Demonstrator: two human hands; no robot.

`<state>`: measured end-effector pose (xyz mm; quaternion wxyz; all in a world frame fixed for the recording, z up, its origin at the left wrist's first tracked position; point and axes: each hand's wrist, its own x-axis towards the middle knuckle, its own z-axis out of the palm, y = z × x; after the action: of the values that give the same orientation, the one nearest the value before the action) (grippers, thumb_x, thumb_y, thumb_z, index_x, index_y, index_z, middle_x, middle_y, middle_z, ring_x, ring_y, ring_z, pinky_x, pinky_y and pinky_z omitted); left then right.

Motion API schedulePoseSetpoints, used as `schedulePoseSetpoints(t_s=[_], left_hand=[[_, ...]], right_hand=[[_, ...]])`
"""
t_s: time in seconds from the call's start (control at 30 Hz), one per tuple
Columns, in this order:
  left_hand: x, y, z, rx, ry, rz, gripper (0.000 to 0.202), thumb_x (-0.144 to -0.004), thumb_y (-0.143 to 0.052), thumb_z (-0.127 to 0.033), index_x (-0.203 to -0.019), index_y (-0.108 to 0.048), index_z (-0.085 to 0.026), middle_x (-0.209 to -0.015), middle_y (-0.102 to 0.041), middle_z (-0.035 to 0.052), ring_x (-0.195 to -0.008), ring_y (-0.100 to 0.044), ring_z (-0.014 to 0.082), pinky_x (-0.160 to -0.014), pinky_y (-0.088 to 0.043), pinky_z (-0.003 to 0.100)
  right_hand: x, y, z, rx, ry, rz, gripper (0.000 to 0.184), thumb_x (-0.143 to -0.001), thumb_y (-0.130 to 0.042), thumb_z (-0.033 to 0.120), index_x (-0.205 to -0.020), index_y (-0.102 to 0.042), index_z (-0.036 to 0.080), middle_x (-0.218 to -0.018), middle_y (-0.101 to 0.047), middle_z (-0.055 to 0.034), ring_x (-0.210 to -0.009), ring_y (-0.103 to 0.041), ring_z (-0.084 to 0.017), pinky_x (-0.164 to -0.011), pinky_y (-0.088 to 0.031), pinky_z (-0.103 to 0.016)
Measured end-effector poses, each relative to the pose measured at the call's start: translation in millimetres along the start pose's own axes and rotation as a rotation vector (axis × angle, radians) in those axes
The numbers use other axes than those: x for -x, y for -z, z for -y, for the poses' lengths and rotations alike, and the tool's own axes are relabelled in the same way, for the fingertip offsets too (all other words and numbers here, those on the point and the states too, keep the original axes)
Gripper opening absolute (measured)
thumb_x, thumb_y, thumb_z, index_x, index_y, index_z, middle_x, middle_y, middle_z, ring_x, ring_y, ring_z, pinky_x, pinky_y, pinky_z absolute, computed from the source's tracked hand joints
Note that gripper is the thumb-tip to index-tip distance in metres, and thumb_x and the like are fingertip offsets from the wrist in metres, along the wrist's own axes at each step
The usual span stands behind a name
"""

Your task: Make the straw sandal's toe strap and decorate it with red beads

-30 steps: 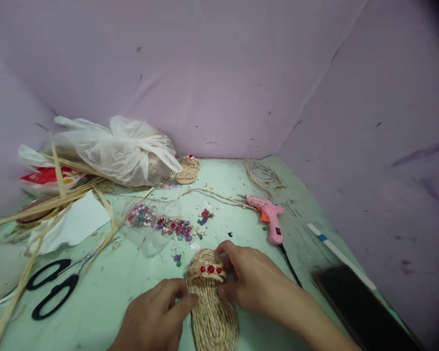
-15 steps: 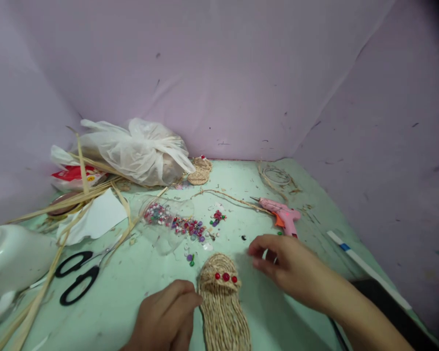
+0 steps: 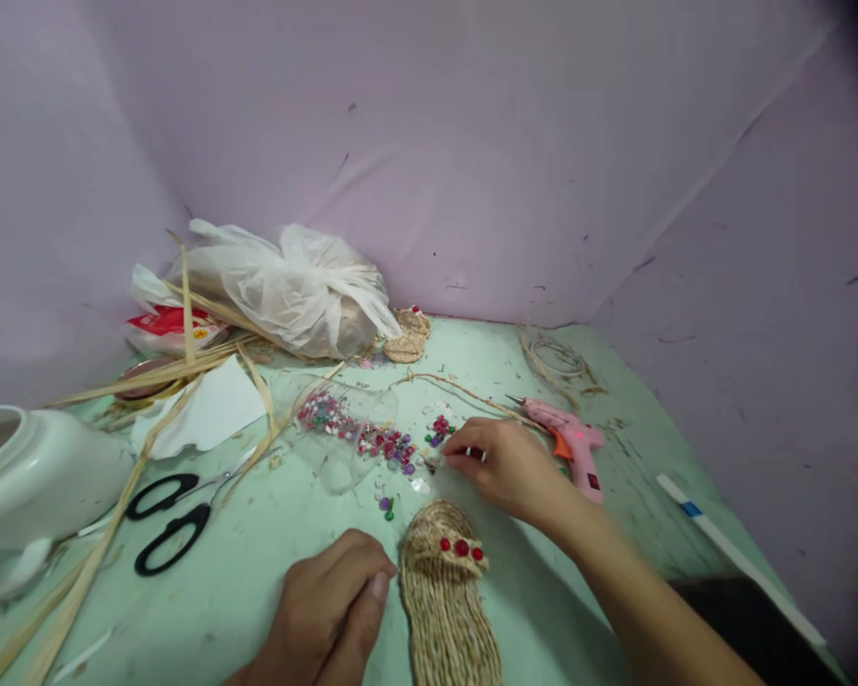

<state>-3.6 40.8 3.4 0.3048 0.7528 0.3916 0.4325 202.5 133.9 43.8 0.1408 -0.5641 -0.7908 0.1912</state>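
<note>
A woven straw slipper (image 3: 450, 610) lies sole-down at the lower middle, its toe strap set with three red beads (image 3: 461, 548). My left hand (image 3: 333, 605) rests curled on the table at the slipper's left side, fingertips at its edge, with nothing visible in it. Above the slipper my right hand (image 3: 504, 467) reaches in from the right, thumb and finger brought together in a pinch beside a small bead cluster (image 3: 439, 431). Whatever is between those fingertips is too small to make out. Loose beads (image 3: 386, 446) spill from a clear plastic cup (image 3: 311, 455) lying on its side.
A pink glue gun (image 3: 568, 433) lies to the right. Black-handled scissors (image 3: 186, 519) and a white jar (image 3: 50, 476) are on the left. Behind stand a white plastic bag (image 3: 293, 295) and another small woven slipper (image 3: 407, 335). Straw strips (image 3: 135, 486) cross the left side.
My right hand has moved left and slightly up, from beside the slipper toward the beads. My left hand stays by the slipper. The whole view has shifted a little.
</note>
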Motion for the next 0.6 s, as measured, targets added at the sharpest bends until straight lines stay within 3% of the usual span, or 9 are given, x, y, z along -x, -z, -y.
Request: schedulePoseSetpoints(t_s=[0.23, 0.6], left_hand=[[0.6, -1.8, 2.2, 0.036, 0.047, -0.016, 0.019, -0.085, -0.039, -0.010, -0.083, -0.056, -0.018, -0.070, -0.054, 0.0022, -0.063, -0.053, 0.0123, -0.059, -0.040, 0.023], [0.1, -2.8, 5.1, 0.044, 0.086, -0.035, 0.019, -0.085, -0.039, -0.011, -0.079, -0.056, -0.018, -0.070, -0.056, 0.0030, -0.062, -0.054, 0.0122, -0.058, -0.041, 0.022]], right_hand=[[-8.2, -12.9, -0.5, -0.001, 0.005, -0.003, 0.013, -0.077, -0.059, 0.023, -0.079, -0.072, 0.024, -0.080, -0.072, -0.0015, -0.072, -0.062, -0.017, -0.065, -0.041, -0.026], [-32.4, -18.9, 24.5, -0.066, 0.251, 0.031, 0.018, -0.080, -0.055, 0.015, -0.085, -0.070, 0.023, -0.082, -0.068, -0.0008, -0.074, -0.060, -0.014, -0.067, -0.039, -0.023]])
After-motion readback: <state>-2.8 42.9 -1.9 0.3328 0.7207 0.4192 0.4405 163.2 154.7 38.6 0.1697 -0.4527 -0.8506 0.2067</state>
